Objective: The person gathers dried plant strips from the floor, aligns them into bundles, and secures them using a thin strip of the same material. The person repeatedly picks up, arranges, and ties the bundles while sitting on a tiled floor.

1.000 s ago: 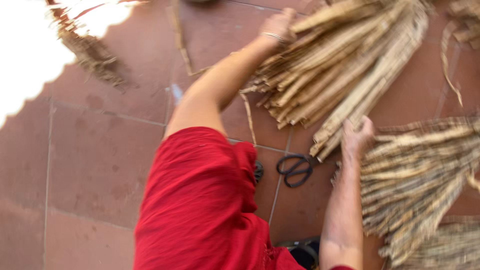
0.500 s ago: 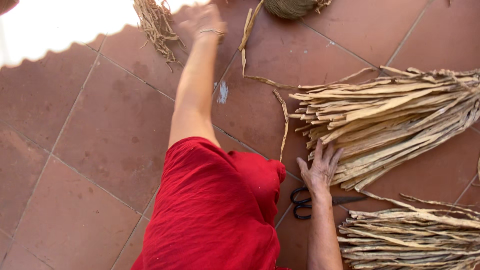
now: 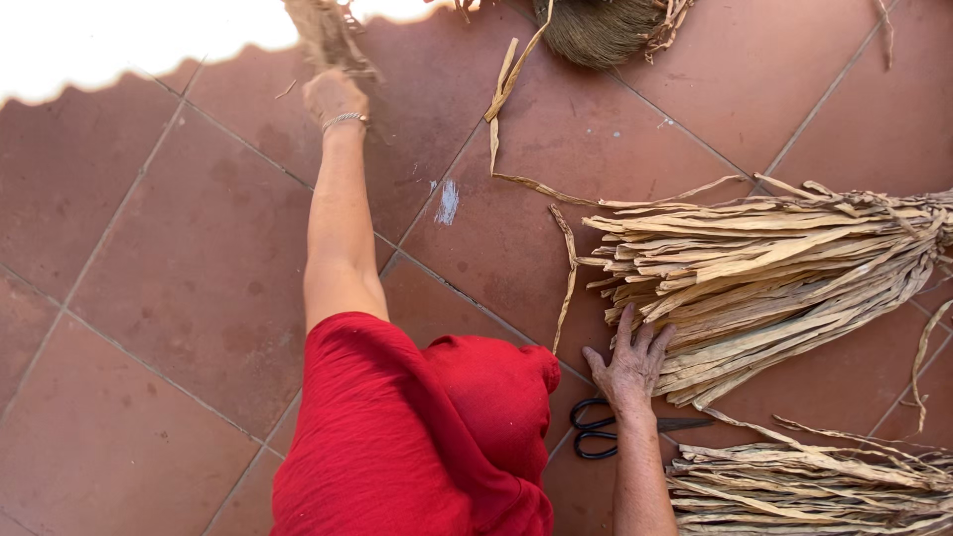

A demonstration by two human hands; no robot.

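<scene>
Left hand (image 3: 333, 94) has moved off the large bundle (image 3: 774, 268) and now apparently grips a frayed fibre clump (image 3: 323, 35); right hand (image 3: 630, 362), fingers spread, presses that bundle's stalk ends beside the scissors (image 3: 601, 434).

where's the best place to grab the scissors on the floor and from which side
Probably by the black loop handles, coming from the left, beside the red garment. The blades point right and run under the right hand, toward the dried leaf bundle, so only the handle end is exposed.
</scene>
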